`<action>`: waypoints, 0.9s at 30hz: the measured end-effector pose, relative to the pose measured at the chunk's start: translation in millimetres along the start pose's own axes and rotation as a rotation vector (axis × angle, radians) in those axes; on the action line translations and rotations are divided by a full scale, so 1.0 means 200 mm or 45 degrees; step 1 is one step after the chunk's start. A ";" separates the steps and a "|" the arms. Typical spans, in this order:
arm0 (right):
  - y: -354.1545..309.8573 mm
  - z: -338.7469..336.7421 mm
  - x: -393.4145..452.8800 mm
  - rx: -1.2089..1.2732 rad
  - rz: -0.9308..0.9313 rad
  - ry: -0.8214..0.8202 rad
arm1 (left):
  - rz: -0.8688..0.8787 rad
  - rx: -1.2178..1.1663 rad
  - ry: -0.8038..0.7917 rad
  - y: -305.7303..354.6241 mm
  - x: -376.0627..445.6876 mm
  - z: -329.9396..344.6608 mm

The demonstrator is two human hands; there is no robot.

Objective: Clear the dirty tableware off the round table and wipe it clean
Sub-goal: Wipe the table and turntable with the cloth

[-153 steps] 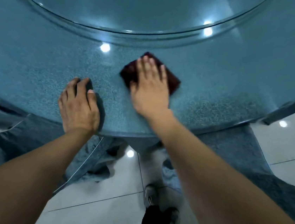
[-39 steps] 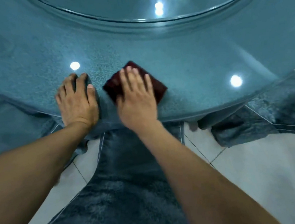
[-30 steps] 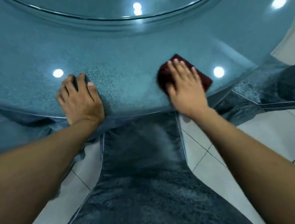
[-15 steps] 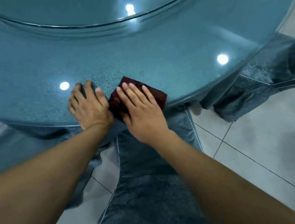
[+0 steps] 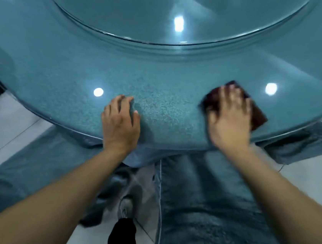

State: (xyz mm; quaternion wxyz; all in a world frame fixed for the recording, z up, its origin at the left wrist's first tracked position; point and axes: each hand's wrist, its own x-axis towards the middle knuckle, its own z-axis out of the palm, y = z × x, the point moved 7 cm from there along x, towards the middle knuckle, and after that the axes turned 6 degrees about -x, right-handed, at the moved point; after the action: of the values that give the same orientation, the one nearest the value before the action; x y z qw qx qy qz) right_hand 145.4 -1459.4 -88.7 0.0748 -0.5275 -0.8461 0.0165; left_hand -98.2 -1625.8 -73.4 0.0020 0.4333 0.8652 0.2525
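Round table in speckled teal under glass, bare near the rim. Left hand flat, fingers relaxed, resting on the top by the edge. Right hand blurred, pressing flat on dark red cloth, well apart from the left. Glass turntable beyond; tiled floor below.

We count one round bench, one glass turntable at twelve o'clock, one maroon cloth, two hands, and one shoe at six o'clock.
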 end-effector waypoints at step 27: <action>-1.89 0.28 0.65 0.065 -0.363 -0.131 | 0.192 0.095 -0.183 -0.96 0.51 -0.31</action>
State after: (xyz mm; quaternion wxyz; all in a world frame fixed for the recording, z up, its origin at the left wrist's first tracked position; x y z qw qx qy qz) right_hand -254.5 -1507.8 -90.5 0.0464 -0.3984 -0.9144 0.0543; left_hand -319.1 -1671.6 -82.5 0.0289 0.5141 0.8364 0.1877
